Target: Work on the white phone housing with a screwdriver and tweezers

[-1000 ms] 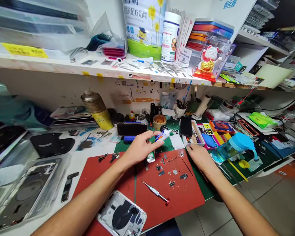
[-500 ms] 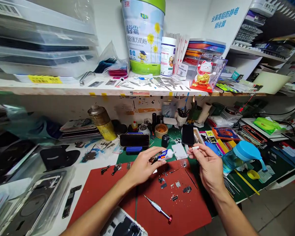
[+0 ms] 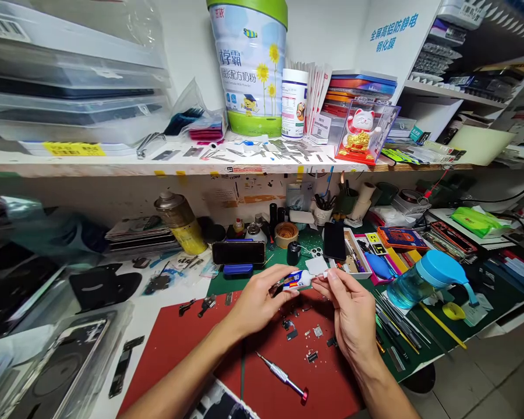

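Observation:
Between the thumb and fingers of my left hand point(image 3: 262, 297) is a small blue and white glue tube point(image 3: 297, 280), its nozzle pointing right. My right hand point(image 3: 349, 299) pinches a small white cap point(image 3: 325, 274) right at the nozzle end; whether the two touch I cannot tell. Below the hands, a red work mat point(image 3: 227, 361) carries several tiny phone parts point(image 3: 312, 355) and a silver screwdriver point(image 3: 283, 377) with a red end. Part of an opened phone point(image 3: 220, 401) shows at the bottom edge, largely cut off.
A phone on a blue stand point(image 3: 239, 256) stands behind the mat, beside a yellow spray can point(image 3: 181, 224). To the right are a blue water bottle point(image 3: 428, 279) and several tweezers and tools point(image 3: 397, 326). A crowded white shelf point(image 3: 192, 167) overhangs the bench.
My right hand has moved left with the cap, bringing it up to the tube's nozzle. My left hand still holds the tube, slightly shifted. The view has shifted slightly.

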Action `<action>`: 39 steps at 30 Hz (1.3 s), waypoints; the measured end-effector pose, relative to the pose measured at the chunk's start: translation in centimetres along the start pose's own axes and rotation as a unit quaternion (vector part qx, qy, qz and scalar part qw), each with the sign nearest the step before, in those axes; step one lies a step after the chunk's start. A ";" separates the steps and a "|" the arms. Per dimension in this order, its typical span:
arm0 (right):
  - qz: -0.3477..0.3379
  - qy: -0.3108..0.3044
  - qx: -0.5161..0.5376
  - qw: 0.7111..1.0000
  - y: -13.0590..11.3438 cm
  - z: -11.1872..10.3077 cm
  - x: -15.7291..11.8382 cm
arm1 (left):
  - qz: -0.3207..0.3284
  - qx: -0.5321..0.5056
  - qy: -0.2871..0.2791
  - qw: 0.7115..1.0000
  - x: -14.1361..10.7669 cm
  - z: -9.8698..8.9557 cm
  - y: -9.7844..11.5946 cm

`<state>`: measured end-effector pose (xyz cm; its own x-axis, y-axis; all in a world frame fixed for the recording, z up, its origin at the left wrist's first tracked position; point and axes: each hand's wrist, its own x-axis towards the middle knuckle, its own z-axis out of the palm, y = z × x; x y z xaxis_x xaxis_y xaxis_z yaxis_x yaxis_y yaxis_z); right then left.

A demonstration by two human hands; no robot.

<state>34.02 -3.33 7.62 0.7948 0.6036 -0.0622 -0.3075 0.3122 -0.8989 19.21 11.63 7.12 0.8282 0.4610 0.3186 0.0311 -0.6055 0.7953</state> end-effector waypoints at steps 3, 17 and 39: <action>0.003 0.003 0.002 1.000 0.2 0.0 0.0 | 0.000 0.001 0.000 1.000 0.0 0.1 0.0; -0.020 0.005 -0.026 0.999 0.6 -0.1 0.0 | 0.002 0.013 -0.003 1.000 -0.1 0.2 0.0; -0.141 -0.119 -0.269 0.945 -0.1 -1.6 2.4 | 0.036 0.100 -0.025 0.994 0.2 0.7 1.4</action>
<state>36.79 -3.04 6.84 0.6448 0.7204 0.2555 0.2619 0.1058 -0.9593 19.79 10.43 7.92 0.8587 0.3818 0.3419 0.0771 -0.7557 0.6504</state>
